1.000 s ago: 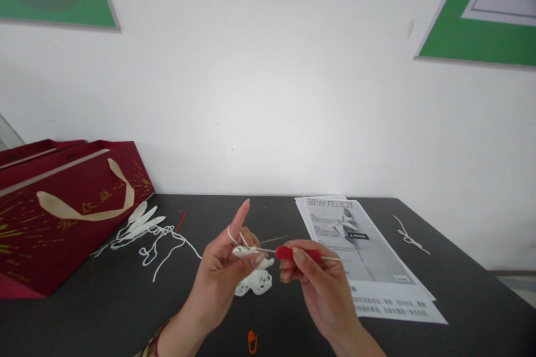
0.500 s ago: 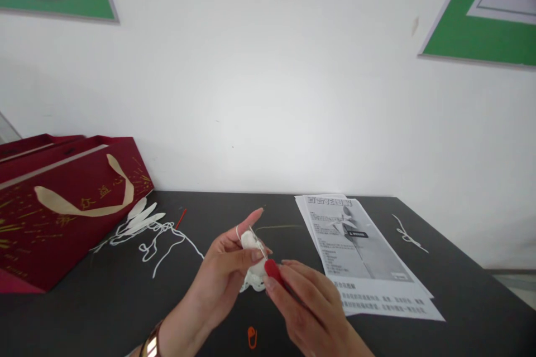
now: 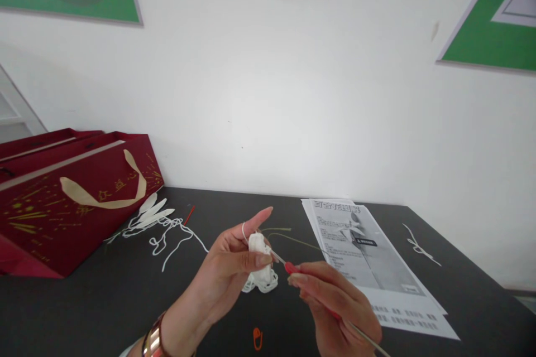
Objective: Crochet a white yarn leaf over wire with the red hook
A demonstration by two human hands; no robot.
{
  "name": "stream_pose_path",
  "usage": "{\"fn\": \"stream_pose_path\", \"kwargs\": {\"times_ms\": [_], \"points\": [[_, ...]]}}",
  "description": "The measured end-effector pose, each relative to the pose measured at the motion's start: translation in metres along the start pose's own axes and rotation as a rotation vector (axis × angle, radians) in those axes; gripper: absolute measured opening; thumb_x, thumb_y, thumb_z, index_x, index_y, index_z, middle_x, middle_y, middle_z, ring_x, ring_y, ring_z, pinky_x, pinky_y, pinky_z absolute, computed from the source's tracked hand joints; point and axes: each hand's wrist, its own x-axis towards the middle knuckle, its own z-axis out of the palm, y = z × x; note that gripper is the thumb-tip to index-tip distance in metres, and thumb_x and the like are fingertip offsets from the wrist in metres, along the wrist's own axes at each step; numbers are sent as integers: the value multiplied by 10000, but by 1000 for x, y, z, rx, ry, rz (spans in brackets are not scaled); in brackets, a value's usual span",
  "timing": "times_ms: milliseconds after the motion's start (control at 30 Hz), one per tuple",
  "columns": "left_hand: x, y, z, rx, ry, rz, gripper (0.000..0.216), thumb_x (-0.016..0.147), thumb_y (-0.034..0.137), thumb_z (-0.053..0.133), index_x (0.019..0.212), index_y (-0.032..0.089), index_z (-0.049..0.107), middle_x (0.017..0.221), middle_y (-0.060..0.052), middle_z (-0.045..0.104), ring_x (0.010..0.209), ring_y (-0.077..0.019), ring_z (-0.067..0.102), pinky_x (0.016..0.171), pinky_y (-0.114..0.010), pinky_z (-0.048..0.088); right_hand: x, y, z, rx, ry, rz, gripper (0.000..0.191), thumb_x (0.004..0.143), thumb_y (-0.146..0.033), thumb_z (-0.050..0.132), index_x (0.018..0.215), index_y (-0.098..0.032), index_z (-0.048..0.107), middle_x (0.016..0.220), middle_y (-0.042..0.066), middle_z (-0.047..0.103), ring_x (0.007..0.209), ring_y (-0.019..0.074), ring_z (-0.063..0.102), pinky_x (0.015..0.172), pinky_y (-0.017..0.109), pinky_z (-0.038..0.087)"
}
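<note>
My left hand (image 3: 232, 259) pinches a small white crochet piece (image 3: 260, 274) between thumb and fingers. White yarn loops round its raised index finger, and a lacy looped edge hangs below the thumb. In my right hand (image 3: 337, 304) is a crochet hook (image 3: 292, 268) with a red grip and metal shaft, its tip reaching the right side of the crochet piece. The tip itself is hidden at the stitches. Thin green strands (image 3: 288, 235) stick out to the right behind the piece.
White crocheted petals with loose yarn (image 3: 157, 220) and a red needle (image 3: 190, 215) lie left, beside a dark red gift bag (image 3: 92, 201). Printed sheets (image 3: 368, 251) lie right, with a knotted white yarn piece (image 3: 419, 248) beyond. An orange stitch marker (image 3: 257, 338) lies in front.
My right hand has drawn the hook back to the right and turned, so the hook's rear shaft now shows. The green strands show more. The whole view has shifted slightly.
</note>
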Motion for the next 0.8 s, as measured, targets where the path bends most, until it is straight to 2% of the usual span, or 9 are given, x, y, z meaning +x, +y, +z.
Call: {"fn": "stream_pose_path", "kwargs": {"times_ms": [233, 400, 533, 633, 800], "points": [[1, 5, -1, -15, 24, 67, 576, 640, 39, 701, 1186, 212, 635, 673, -6, 652, 588, -106, 550, 557, -224, 418, 0, -5, 2, 30, 89, 69, 370, 773, 22, 571, 1043, -207, 677, 868, 54, 710, 694, 160, 677, 555, 255, 570], [1, 6, -2, -27, 4, 49, 606, 639, 42, 695, 1213, 219, 614, 680, -8, 653, 594, -109, 548, 560, -226, 415, -1, -3, -1, 16, 62, 39, 367, 771, 22, 571, 1045, -197, 679, 889, 58, 711, 725, 163, 677, 585, 262, 572], [0, 9, -1, -45, 11, 24, 536, 605, 44, 701, 1121, 187, 679, 657, -12, 647, 576, -110, 546, 556, -231, 413, -4, -1, -5, 24, 46, 62, 368, 785, 8, 568, 1070, -205, 666, 911, 65, 699, 752, 172, 673, 596, 274, 569], [-1, 11, -1, -64, 2, -11, 512, 579, 44, 704, 1076, 170, 703, 635, -12, 641, 550, -108, 538, 533, -229, 411, -5, 0, -5, 115, 54, 107, 331, 823, -26, 545, 1073, -209, 662, 890, 78, 697, 746, 188, 671, 572, 295, 567], [0, 14, -2, -56, -19, -37, 517, 555, 27, 692, 1052, 168, 716, 618, -10, 639, 527, -109, 545, 501, -223, 412, -2, 2, 0, 330, 163, 218, 208, 871, -143, 548, 1004, -215, 691, 805, 79, 698, 683, 187, 657, 534, 301, 550]]}}
